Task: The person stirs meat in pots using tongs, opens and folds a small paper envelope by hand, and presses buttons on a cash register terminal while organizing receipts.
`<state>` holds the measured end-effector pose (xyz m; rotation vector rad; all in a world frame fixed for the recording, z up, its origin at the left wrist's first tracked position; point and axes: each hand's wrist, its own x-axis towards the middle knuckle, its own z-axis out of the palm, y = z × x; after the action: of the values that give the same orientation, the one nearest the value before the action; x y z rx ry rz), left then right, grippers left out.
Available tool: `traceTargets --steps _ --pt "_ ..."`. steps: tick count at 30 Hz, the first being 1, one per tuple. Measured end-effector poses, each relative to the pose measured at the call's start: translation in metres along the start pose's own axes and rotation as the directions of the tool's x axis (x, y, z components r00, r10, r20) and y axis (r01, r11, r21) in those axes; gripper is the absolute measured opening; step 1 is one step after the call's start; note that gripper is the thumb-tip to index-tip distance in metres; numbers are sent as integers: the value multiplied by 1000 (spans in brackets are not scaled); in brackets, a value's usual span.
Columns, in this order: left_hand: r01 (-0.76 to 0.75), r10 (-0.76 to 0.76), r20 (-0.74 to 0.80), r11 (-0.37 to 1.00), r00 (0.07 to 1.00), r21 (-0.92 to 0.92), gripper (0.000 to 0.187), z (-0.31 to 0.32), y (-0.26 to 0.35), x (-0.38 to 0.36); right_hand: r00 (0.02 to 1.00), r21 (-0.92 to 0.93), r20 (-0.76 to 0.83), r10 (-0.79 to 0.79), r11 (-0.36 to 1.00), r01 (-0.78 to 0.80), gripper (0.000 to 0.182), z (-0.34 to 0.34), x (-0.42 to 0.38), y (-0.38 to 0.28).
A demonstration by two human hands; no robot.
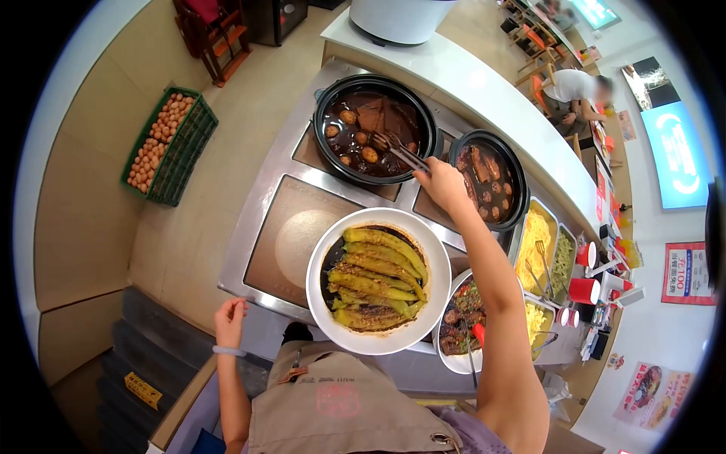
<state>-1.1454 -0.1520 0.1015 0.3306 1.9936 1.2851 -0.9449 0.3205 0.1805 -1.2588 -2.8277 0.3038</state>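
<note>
My right hand (442, 184) is stretched out over the counter, closed on metal tongs (401, 151). The tong tips reach into a large black pot (376, 129) of dark braising liquid with eggs and tofu pieces. My left hand (229, 319) hangs low at the counter's near edge, fingers loosely curled, holding nothing; a pale bracelet is on its wrist. Between the hands stands a white bowl (378, 280) of braised green peppers in dark sauce.
A second black pot (490, 180) of braised meat and eggs sits right of the first. A white bowl of mixed meat (463, 321) with a spoon, metal trays (538, 250) of side dishes, red cups (584, 290). A green crate of eggs (168, 145) on the floor. A person sits far back.
</note>
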Motion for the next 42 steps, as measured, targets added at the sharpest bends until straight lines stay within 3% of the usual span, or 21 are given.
traceTargets --steps 8,11,13,14,18,21,24,32,37,38,40,42 --pt "-22 23 43 1000 999 -21 13 -6 -2 19 994 59 26 -108 993 106 41 -22 -3 -37" --pt "-21 22 42 999 999 -36 12 -8 -3 21 993 -122 114 35 992 -21 37 -47 5 -17" --pt "-24 26 50 999 998 -43 12 -10 -8 22 996 -328 61 65 944 -41 34 -49 8 -2" --pt "-29 31 49 998 998 -48 12 -10 -10 23 996 -386 36 79 920 -59 24 -48 11 3" --pt "-33 35 53 999 998 -32 12 -14 -10 26 1000 -585 -27 8 811 -23 11 -38 40 1" --pt "-16 15 59 1000 998 18 12 -16 -3 27 1000 -648 23 20 762 0 12 -34 70 -12" --pt "-36 37 71 999 997 -10 12 -16 -2 30 986 -675 168 26 732 96 13 -21 92 -15" --pt "-25 27 45 999 999 -32 13 -24 -14 30 903 -555 391 177 828 78 19 -70 94 -16" --pt "-18 20 55 999 998 -34 12 -22 -17 36 772 -435 548 323 898 -67 20 -78 90 -8" --pt "-13 16 58 999 998 -37 12 -21 -15 38 773 -436 546 324 897 -68 20 -77 87 -8" --pt "-32 34 65 999 997 -42 12 -18 -10 40 916 -540 350 197 841 25 19 -73 81 -12" --pt "-47 49 65 998 997 -44 12 -16 -6 39 940 -545 292 178 838 10 19 -68 84 -16"
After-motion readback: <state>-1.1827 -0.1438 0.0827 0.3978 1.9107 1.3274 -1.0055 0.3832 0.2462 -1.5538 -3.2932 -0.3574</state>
